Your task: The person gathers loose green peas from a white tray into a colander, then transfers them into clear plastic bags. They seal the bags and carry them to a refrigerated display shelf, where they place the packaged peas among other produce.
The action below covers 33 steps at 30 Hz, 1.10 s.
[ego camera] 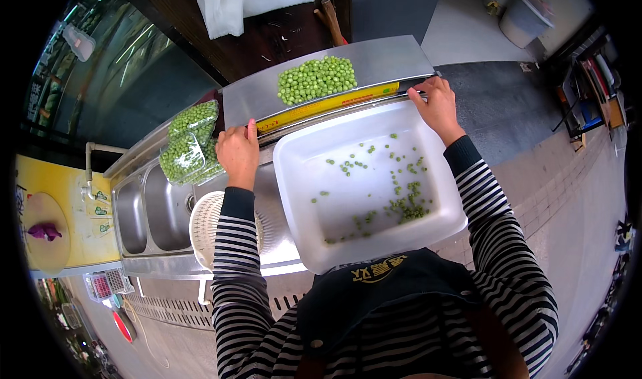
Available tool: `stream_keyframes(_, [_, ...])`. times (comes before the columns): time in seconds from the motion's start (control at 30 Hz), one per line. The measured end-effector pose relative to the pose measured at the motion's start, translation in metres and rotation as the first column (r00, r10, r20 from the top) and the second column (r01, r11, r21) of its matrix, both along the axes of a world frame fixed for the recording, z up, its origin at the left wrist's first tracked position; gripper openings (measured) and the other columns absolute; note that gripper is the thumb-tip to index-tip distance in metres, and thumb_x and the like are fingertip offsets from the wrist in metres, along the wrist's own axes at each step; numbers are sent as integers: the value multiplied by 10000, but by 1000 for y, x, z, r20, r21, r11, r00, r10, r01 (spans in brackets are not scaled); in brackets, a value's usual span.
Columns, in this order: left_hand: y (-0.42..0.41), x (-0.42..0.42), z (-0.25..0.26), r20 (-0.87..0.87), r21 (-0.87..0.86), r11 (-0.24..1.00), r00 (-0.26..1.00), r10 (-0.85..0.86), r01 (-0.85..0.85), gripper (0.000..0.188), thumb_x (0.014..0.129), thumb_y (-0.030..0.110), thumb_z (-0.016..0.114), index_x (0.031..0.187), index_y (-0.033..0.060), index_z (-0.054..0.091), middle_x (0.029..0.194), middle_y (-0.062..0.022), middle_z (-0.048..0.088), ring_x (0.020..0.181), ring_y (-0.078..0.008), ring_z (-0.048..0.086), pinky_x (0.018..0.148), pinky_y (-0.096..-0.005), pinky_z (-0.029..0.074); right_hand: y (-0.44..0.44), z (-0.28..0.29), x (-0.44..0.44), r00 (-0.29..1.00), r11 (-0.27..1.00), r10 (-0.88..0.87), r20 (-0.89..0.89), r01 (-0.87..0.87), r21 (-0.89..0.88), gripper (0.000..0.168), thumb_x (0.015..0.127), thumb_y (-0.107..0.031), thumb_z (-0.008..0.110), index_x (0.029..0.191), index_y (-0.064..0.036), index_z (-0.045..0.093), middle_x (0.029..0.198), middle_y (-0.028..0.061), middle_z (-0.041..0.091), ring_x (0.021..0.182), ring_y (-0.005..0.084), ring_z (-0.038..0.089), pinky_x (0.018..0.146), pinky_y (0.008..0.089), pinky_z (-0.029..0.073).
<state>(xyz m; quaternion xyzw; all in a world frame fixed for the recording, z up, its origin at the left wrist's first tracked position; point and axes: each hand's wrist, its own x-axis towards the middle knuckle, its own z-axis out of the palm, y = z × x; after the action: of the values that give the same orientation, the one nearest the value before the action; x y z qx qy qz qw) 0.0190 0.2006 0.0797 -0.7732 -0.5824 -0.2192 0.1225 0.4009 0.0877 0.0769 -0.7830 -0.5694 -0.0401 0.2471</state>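
Note:
My left hand [237,153] is curled at the left end of a long yellow box [321,106], set in the front slot of a metal wrapping stand [383,58]. My right hand [437,106] pinches at the slot's right end. Both seem to grip the edge of clear film, which is hard to make out. Green peas [317,79] lie heaped in a rectangle on the stand; any tray under them is hidden. Below the slot, a white plastic tub [346,213] holds scattered loose peas [411,206], densest towards its lower right corner.
Clear packs of peas [188,146] are stacked left of my left hand. A cream plastic colander [204,218] stands partly behind my left forearm. Farther left are steel sink basins [168,208] and a tap [88,178]. White plastic bags [220,3] hang beyond the stand.

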Motion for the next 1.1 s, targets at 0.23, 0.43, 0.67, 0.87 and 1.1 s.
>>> stream_keyframes(0.23, [-2, 20, -4, 45, -539, 829, 977, 206, -150, 467, 897, 498, 423, 902, 141, 723, 919, -117, 682, 904, -323, 615, 946, -609, 280, 25, -22, -27, 987, 970, -144, -67, 127, -208, 466, 885, -498, 493, 955, -91, 709, 1087, 117, 579, 1240, 254, 394, 1058, 619, 30])
stream_keyframes(0.43, [9, 15, -19, 483, -620, 783, 808, 339, 42, 297, 880, 353, 553, 824, 117, 725, 915, -91, 687, 850, -229, 627, 941, -526, 354, 39, -41, -21, 869, 973, -169, -466, 223, 63, 199, 788, -273, 672, 714, -88, 670, 1072, 60, 607, 1259, 238, 395, 1054, 580, -67])
stream_keyframes(0.67, [-34, -20, -33, 942, -268, 916, 283, 183, 299, 250, 870, 219, 621, 739, 17, 688, 718, -21, 632, 732, -84, 537, 727, -252, 414, -13, -39, -6, 409, 959, 192, -892, 115, 259, 145, 824, -149, 626, 710, -59, 631, 917, 37, 592, 1004, 172, 538, 929, 323, 358])
stream_keyframes(0.87, [-116, -58, 0, 957, -227, 864, -64, 284, 450, 226, 874, 197, 615, 738, 23, 662, 744, -47, 632, 736, -120, 546, 751, -267, 408, -102, 23, -27, -311, 951, 300, -902, 21, 309, 164, 862, -140, 594, 728, -53, 553, 848, 41, 539, 857, 175, 567, 787, 271, 452])
stream_keyframes(1.1, [-140, -70, 47, 944, 3, 776, -258, 206, 631, 267, 912, 190, 555, 728, 12, 630, 799, -85, 609, 729, -168, 545, 747, -292, 431, -112, 60, -27, -630, 835, 427, -648, 0, 550, 137, 924, -163, 523, 850, -48, 532, 835, 59, 517, 828, 200, 607, 652, 271, 519])
